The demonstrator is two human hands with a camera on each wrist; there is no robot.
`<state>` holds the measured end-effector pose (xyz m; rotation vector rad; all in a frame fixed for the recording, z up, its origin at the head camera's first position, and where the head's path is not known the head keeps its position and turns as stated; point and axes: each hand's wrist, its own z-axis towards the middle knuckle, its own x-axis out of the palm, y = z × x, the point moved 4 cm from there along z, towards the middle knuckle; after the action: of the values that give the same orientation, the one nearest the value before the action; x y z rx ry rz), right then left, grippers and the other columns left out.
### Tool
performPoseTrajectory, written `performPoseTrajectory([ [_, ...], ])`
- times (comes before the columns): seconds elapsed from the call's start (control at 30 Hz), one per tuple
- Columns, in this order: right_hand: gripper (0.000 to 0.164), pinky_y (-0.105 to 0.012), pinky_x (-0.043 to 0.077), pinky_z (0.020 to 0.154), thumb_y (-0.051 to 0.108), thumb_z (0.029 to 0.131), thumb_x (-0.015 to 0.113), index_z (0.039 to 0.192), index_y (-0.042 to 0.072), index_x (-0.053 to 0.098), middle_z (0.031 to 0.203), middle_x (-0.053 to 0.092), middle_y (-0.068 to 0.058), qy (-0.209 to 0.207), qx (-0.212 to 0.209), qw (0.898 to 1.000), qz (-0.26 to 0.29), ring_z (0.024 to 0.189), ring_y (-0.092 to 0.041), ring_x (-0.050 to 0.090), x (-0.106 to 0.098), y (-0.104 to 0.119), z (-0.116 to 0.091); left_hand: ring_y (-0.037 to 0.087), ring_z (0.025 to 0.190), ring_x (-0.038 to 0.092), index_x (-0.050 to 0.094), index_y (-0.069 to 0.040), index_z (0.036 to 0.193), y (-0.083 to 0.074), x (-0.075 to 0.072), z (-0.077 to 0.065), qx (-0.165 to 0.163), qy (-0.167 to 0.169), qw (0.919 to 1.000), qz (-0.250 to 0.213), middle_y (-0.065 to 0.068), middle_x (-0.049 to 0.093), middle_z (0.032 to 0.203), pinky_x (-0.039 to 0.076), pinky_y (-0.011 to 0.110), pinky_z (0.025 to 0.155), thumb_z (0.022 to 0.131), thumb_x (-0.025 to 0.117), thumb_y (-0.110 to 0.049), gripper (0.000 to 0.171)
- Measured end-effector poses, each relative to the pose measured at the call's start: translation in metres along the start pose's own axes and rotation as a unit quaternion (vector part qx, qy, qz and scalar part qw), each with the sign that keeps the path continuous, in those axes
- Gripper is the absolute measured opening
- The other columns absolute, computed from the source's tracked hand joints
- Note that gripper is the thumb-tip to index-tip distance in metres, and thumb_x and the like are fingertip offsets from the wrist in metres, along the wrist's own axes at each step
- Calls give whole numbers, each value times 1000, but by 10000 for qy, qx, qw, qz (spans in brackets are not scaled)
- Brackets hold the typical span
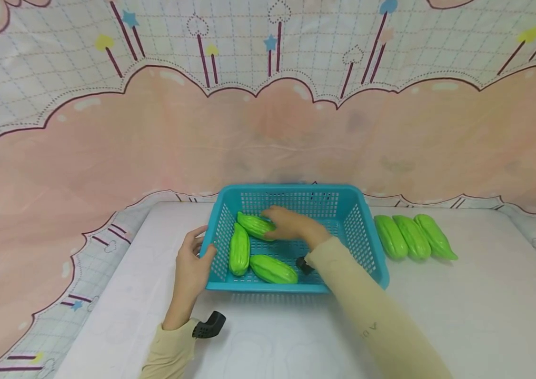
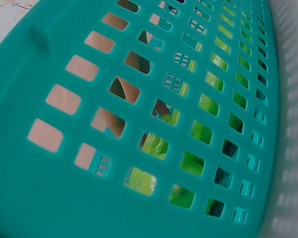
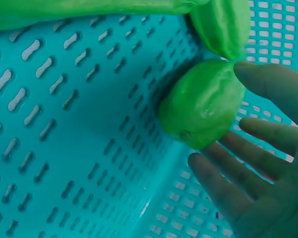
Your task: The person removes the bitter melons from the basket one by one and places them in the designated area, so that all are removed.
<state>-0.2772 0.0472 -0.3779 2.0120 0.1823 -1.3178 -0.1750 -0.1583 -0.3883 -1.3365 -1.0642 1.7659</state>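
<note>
While a patterned cloth (image 1: 268,137) is filling the background, we are working at a white table (image 1: 486,310). On it a blue basket (image 1: 296,288) is standing upright, its long side towards us. Our left grip (image 1: 193,266) is holding the basket's left rim, fingers outside and thumb over the edge; if it were pulling up there, we could be tilting the basket and sending its load sliding. Our right grip (image 1: 296,223) is standing wide inside, its fingers spreading around one end of the back gourd (image 1: 252,225); we cannot tell whether they are bearing any weight. With so loose a hold, the smooth, rounded skin could be slipping away and the gourd rolling into its neighbours. Of these, the left gourd (image 1: 239,250) is lying along the left wall and the front gourd (image 1: 274,269) along the near wall. Outside, three more gourds (image 1: 412,238) are lying side by side, just beside the right wall; a shove on the basket could be rolling them away. Smallest of all, a black device (image 1: 304,265) at our right wrist is sitting near the front gourd, and could be nudging it if we were lowering that wrist.
</note>
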Motion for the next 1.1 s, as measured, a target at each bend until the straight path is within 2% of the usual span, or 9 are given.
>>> performPoseTrajectory([
  [0.17, 64, -45, 30, 117, 24, 97, 63, 151, 2, 36, 156, 36, -18, 82, 76, 9999, 4, 145, -33, 34, 3, 0, 8, 33, 111, 62, 47, -4, 143, 1, -1, 1, 2, -36, 10000, 30, 24, 63, 125, 52, 45, 86, 96, 52, -4, 48],
  [0.5, 67, -44, 29, 117, 23, 97, 65, 153, 4, 34, 158, 35, -16, 189, 101, 9997, -142, 146, -32, 32, 7, -5, 23, 34, 113, 61, 47, -4, 143, -2, 1, 0, -28, -1, 10000, -36, 24, 63, 126, 50, 46, 89, 96, 52, -4, 48],
  [0.7, 68, -43, 29, 117, 21, 96, 66, 153, 2, 33, 157, 36, -16, 211, 148, 9996, -140, 145, -32, 33, 7, -5, 26, 31, 111, 61, 47, -5, 143, 1, 1, 1, -54, -11, 10000, -37, 22, 63, 126, 52, 42, 85, 95, 53, -5, 48],
  [0.83, 68, -43, 30, 117, 22, 96, 66, 153, 3, 34, 157, 37, -15, 224, 175, 9993, -230, 145, -31, 34, 8, -3, 26, 31, 111, 61, 47, -5, 143, 2, 1, 1, -72, -35, 10000, -20, 22, 63, 126, 53, 44, 85, 95, 53, -5, 48],
  [1.1, 68, -42, 33, 115, 23, 96, 66, 153, 3, 34, 154, 41, -15, 318, 195, 9973, -631, 142, -31, 39, 8, 3, 27, 31, 112, 62, 46, -6, 144, 5, 0, 1, -104, -20, 9999, -36, 21, 63, 127, 52, 45, 85, 96, 53, -6, 49],
])
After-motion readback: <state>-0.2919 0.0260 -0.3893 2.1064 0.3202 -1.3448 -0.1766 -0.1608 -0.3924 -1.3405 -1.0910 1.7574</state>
